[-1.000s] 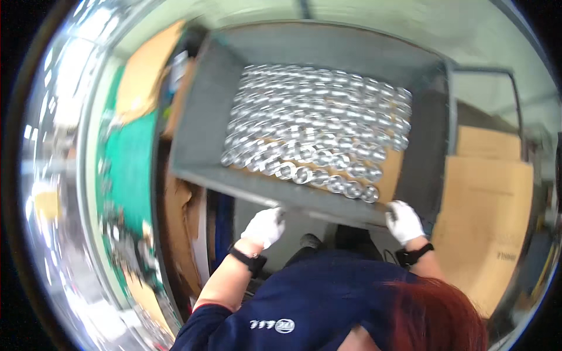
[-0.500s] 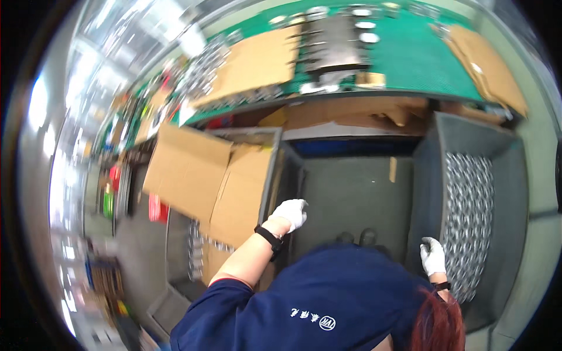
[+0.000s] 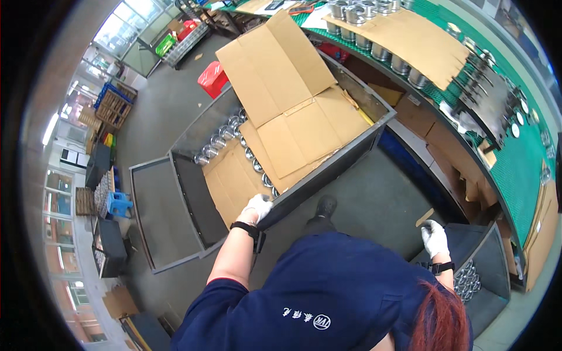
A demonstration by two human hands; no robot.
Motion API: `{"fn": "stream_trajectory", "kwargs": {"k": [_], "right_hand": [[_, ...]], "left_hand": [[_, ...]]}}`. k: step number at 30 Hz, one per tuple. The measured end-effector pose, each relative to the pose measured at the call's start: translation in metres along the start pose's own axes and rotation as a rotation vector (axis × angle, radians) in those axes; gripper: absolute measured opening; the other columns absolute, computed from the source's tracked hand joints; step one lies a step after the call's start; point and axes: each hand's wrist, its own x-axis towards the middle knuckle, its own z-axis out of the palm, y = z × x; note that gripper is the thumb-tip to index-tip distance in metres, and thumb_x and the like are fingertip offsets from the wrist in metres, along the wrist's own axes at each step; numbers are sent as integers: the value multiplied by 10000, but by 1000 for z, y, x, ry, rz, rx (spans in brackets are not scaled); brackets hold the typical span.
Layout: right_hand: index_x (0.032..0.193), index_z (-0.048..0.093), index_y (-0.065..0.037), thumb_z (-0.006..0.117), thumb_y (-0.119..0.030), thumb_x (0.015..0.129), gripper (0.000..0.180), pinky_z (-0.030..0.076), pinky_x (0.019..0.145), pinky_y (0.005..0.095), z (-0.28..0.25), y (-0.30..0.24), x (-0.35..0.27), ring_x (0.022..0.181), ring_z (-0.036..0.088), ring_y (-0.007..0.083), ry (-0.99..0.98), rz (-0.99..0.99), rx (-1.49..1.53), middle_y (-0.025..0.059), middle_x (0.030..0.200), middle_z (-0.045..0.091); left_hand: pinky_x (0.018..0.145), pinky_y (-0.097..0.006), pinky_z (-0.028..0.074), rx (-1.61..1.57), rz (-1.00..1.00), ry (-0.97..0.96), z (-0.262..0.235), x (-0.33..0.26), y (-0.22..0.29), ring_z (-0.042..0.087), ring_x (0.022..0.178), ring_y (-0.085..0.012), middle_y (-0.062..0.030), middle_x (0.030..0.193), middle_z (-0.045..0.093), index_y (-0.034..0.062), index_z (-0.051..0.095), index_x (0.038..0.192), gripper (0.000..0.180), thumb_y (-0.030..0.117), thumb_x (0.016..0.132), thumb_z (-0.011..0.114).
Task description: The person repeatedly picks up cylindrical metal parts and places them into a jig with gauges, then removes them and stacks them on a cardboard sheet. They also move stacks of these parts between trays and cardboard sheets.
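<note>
Standing with one dark shoe [image 3: 326, 206] showing between a big grey metal cart [image 3: 202, 131] and a grey metal bin [image 3: 494, 263] at the lower right. Having a green bench [image 3: 515, 181] along the upper right, and seeing a bent cardboard sheet [image 3: 413, 47] there on top of shiny cylinders [image 3: 380, 52], next to a dark metal rack [image 3: 486, 105]. Seeing a red crate [image 3: 212, 80] just past the cart, and a blue stool [image 3: 120, 205] and wooden pallets [image 3: 111, 109] farther off to the left. Finding big brown cardboard pieces [image 3: 316, 126] in the way inside the cart, hiding part of its floor.

Facing the bench half a second ago, but looking more to the left now. Seeing more of the inside of the cart than before, and less of the bin.

Resting the white-gloved left hand [image 3: 259, 207] at the near rim of the cart, with bent fingers; being unable to tell if gripping or only touching. Seeing silver cups [image 3: 218, 141] in a row by the far wall, across from the left hand, and more peeking out beside the cardboard, near its fingertips. Keeping the white-gloved right hand [image 3: 434, 238] well apart, near the bin, with softly bent fingers and nothing showing in them; being unable to tell how wide. Having more silver cups in the bin, just beside the right wrist.
</note>
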Motion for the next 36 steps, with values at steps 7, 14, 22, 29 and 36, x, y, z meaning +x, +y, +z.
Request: {"fn": "stream_trajectory", "kwargs": {"k": [7,14,22,29,36], "right_hand": [[1050,715,-15,708,-96,855,212,563,864,412,51,-39,-13,952,716,370,-207,245,-77,208,976,740],[1082,713,-15,695,-207,859,295,553,919,396,78,-21,-132,1026,710,361,-361,750,-154,206,1049,741],[1059,707,19,687,-89,882,209,568,859,368,106,-95,-114,944,739,303,-284,773,1,195,978,754],[1083,695,17,680,-57,885,212,575,854,347,110,-128,-58,929,733,252,-214,522,-25,167,992,755],[1011,722,-35,699,-116,864,169,576,825,422,128,-113,-96,890,727,357,-186,532,16,192,934,747]], "left_hand": [[711,-333,588,-467,-90,7,35,230,-74,720,813,-218,-165,1022,721,-59,616,1279,428,147,903,618],[910,-430,511,-366,-403,-147,54,380,-60,668,1113,-343,-225,1213,702,-18,705,1122,445,330,899,542],[952,-522,489,-412,-371,-197,95,424,-69,639,1066,-397,-263,1319,614,-6,526,1404,680,444,912,656],[950,-540,522,-1219,-525,-171,57,337,-4,612,1179,-318,-123,1333,630,86,562,1391,655,347,847,816],[945,-567,526,-1346,-113,-356,-79,281,21,644,1140,-342,-141,1245,667,69,574,1315,481,197,885,745]]}}
